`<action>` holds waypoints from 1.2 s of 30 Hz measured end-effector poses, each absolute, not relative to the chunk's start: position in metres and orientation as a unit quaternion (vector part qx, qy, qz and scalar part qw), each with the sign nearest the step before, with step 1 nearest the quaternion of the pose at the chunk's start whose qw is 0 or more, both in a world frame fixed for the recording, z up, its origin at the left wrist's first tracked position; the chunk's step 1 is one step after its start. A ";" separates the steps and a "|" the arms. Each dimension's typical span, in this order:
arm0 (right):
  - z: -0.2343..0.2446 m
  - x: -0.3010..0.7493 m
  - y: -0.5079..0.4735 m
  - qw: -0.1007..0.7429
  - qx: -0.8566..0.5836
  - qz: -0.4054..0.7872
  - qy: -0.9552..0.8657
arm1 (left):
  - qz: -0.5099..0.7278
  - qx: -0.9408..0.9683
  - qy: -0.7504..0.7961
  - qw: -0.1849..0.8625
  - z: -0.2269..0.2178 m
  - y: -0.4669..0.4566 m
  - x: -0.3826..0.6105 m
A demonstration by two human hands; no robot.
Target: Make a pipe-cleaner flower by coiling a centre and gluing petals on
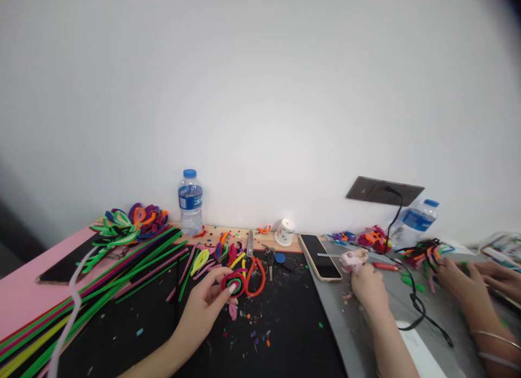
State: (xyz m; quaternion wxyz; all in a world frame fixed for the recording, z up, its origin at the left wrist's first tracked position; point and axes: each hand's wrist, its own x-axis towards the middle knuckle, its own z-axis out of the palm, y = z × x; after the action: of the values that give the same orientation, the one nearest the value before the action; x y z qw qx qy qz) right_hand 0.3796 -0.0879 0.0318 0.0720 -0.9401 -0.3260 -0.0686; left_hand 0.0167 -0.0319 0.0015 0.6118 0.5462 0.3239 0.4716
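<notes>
Nearest, the left hand (205, 303) pinches a red-and-green coil (240, 286) between thumb and fingers over the black mat (297, 324), while to the right the right hand (369, 288) closes round a pink tool (353, 258), perhaps a glue gun, partly hidden. Just right of the coil lie orange-handled scissors (262, 280); farther, a paper cup (284, 234) and, left, a clear bottle (190, 204) stand by the wall (260, 96).

Left hand (209, 295) is kinda pinched up mid-scene, right hand (369, 287)'s curled in a grip farther right, both forearms (169, 353) bare.

Fuzzy coil (238, 282), smooth plastic scissor handles (263, 279)
</notes>
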 end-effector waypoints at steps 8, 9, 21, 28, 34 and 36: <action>0.030 0.383 -0.088 0.056 -0.947 -0.086 -0.303 | 0.462 0.549 0.331 0.613 -0.002 -0.031 0.016; 0.030 0.382 -0.089 0.058 -0.947 -0.092 -0.303 | 0.460 0.549 0.331 0.614 -0.002 -0.031 0.016; 0.042 0.280 -0.079 0.395 -0.611 -0.003 -0.686 | 0.383 0.587 0.340 0.627 0.004 -0.036 0.022; 0.029 0.219 -0.092 0.330 -0.512 0.129 -0.782 | 0.365 0.604 0.336 0.623 0.001 -0.035 0.022; 0.024 0.218 -0.093 0.336 -0.504 0.132 -0.785 | 0.366 0.607 0.330 0.623 0.001 -0.035 0.022; 0.024 0.217 -0.093 0.331 -0.504 0.129 -0.787 | 0.368 0.607 0.330 0.622 0.002 -0.035 0.022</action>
State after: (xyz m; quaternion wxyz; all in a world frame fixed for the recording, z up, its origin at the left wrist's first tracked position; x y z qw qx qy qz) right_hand 0.2175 -0.0927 0.0238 0.3315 -0.5043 -0.7868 0.1295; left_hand 0.0220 -0.0351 0.0016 0.6221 0.6071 0.3304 0.3678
